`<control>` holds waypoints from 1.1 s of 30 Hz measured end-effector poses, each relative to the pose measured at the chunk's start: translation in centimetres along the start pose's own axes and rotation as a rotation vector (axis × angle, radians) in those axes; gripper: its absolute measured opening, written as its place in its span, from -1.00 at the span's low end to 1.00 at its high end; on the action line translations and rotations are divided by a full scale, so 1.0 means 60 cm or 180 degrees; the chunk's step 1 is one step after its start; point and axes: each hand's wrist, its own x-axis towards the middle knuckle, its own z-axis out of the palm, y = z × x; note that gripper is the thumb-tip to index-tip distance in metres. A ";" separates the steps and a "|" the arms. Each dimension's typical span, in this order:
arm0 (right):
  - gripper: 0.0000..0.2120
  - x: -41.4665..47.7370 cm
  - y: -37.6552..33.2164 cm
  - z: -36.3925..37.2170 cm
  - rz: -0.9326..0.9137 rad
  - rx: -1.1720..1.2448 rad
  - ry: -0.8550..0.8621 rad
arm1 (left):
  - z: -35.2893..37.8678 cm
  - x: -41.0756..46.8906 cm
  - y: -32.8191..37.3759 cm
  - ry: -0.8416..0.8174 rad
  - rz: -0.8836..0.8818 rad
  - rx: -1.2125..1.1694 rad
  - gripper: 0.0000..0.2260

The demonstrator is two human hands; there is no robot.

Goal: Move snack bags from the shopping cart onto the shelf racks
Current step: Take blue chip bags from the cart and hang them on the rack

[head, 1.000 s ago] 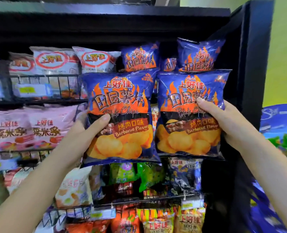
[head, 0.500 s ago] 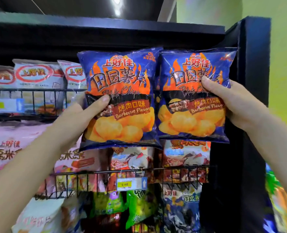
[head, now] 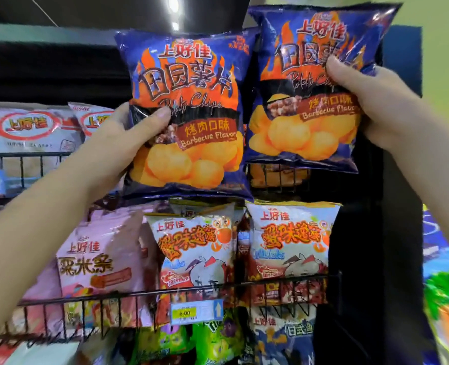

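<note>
Fingers curl behind each chip bag, thumb across the front: the left hand (head: pixel 123 138) grips the left bag (head: pixel 191 164) by its side edge; the right hand (head: pixel 373 111) grips the right bag (head: pixel 305 133) likewise; both hang before the top wire rack (head: pixel 276 177), not yet in it; probably light, puffy, slick foil over brittle chips; pinch edges gently.

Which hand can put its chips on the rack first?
Probably the right hand: the right barbecue chips bag sits higher, bottom edge just above the top wire rack. The left hand holds the left barbecue chips bag lower.
</note>
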 end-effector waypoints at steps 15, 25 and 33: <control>-0.35 0.112 0.077 -0.023 -0.0841 -0.0219 0.0023 | -0.017 0.023 -0.006 -0.0009 0.0156 0.0120 -0.50; -0.45 0.141 0.120 -0.020 -0.0420 -0.0471 -0.0435 | -0.017 0.028 -0.020 -0.0028 0.0246 0.0050 -0.65; -0.66 0.136 0.121 -0.012 -0.0091 -0.0874 -0.0556 | -0.002 0.038 -0.038 0.0117 0.0228 -0.0042 -0.58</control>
